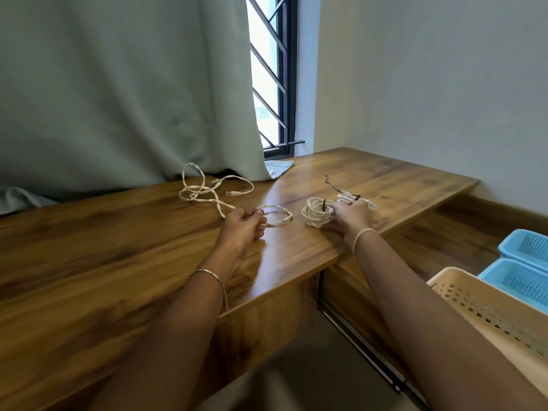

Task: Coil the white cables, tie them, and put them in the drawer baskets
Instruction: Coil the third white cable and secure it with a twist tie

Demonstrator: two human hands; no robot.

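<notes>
On desk (118,247), loose cable (197,191) left, coiled cable (311,218) right, baskets (486,307) lower right

The right edge crops the beige basket (474,310) and blue baskets (510,281).

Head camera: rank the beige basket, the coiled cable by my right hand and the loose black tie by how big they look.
1. beige basket, though it is nearest the camera and cropped by the frame
2. coiled cable
3. black tie

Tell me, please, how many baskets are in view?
3: the beige basket at lower right, the near blue basket just beyond it, and the far blue basket at the right edge. Others may lie outside the frame.
</notes>
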